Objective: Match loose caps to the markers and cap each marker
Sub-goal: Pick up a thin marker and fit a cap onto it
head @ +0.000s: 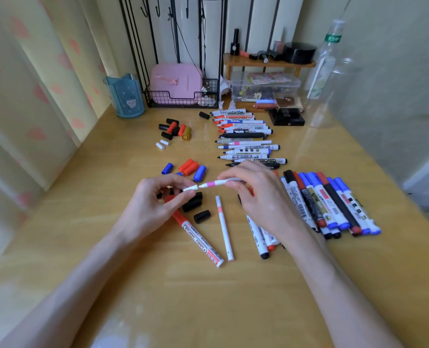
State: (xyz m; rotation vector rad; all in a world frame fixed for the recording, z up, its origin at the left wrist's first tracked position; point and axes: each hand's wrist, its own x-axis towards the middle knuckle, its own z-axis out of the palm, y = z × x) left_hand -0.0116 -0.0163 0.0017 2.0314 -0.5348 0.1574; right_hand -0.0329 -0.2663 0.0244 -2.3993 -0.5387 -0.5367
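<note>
1. Head view: the left hand [158, 197] pinches a small white cap [190, 188] between thumb and fingertips, above the desk [208, 297].
2. The right hand [253, 192] grips a slim pink-banded marker [214, 183] by its rear half. The marker's long axis runs left to right and its tip points left at the cap's open end. Cap and tip sit just beside each other; whether they touch cannot be told.
3. Just nearer the person than the pink-banded marker lies a second slim white marker [224, 229], its long axis running near to far.
4. Left of that, below the pink-banded marker, a red whiteboard marker [198, 237] lies diagonally, its far end hidden under the left hand. Loose black caps [202, 216] lie beside it.
5. Just beyond the pink-banded marker sit red and blue caps [189, 168].
6. Farther beyond it, a row of uncapped markers [246, 136] lies with long axes left to right and tips pointing left.
7. Beyond and to the left of the pink-banded marker are two more white caps [162, 144] and a cluster of black and red caps [174, 129].
8. Right of the pink-banded marker, capped markers [334, 204] lie fanned, capped ends pointing away from the person.
</note>
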